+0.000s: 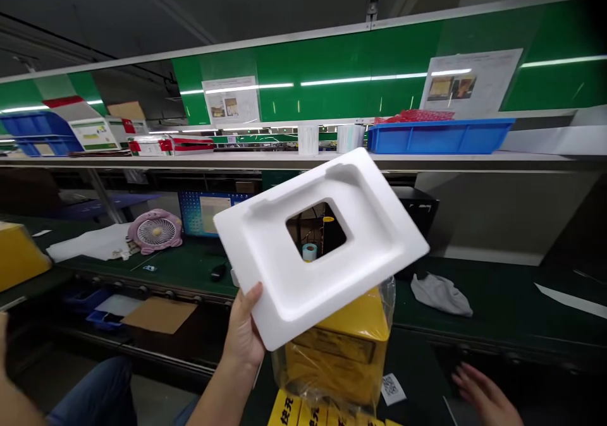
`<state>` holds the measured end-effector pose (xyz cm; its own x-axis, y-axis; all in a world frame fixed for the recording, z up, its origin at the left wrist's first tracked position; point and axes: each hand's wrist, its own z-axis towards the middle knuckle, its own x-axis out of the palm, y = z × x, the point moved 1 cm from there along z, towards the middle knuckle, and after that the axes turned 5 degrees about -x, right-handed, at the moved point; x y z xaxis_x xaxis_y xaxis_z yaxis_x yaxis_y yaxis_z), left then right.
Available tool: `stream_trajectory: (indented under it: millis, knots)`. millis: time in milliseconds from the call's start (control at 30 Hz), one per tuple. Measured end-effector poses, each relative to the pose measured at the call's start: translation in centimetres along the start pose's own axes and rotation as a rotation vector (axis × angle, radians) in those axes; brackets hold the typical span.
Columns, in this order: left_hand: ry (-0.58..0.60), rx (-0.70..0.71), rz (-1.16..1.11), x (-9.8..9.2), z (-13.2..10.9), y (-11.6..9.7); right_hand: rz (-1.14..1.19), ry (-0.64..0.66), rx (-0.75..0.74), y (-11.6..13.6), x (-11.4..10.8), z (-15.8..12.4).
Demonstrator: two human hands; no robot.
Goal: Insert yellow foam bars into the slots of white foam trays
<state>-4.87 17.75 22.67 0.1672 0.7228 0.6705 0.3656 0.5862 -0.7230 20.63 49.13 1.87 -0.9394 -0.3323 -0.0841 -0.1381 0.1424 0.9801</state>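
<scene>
A white foam tray (379, 249) with a rounded square hole in its middle is held up, tilted, in front of the bench. My left hand (246, 331) grips its lower left corner, thumb on the near face. At the lower right, my right hand (484, 394) is held over the bench with fingers stretched and nothing in it. Behind and below the foam stands a yellow box (332, 363) in clear plastic wrap. A white label with a square code (392, 388) lies to the right of that box.
A pink fan (156, 231) and a monitor (194, 214) stand at the back left. A grey cloth (441, 294) lies on the right. Blue bin (439, 136) sits on the shelf above. Another person's arm (14, 394) shows at the left edge.
</scene>
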Motion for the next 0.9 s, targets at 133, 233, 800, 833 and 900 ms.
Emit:
stream_trajectory:
  millis: [133,233,800,833,900]
  knots:
    - [0.128,-0.262,-0.079,1.0,-1.3,3.4,0.280,0.256,-0.312,10.7,3.7,-6.3]
    - [0.262,-0.335,-0.035,1.9,-1.8,6.2,0.336,0.252,-0.584,16.8,5.3,-11.6]
    - [0.404,-0.223,0.513,-2.1,10.3,1.1,-0.787,0.529,-1.135,20.3,16.8,-8.5]
    - [0.419,-0.243,0.498,-1.8,10.7,1.6,-0.779,0.404,-1.044,20.9,15.7,-6.7]
    - [0.402,-0.240,0.474,-1.5,11.4,2.2,-0.826,0.227,-0.829,21.1,13.5,-2.9]
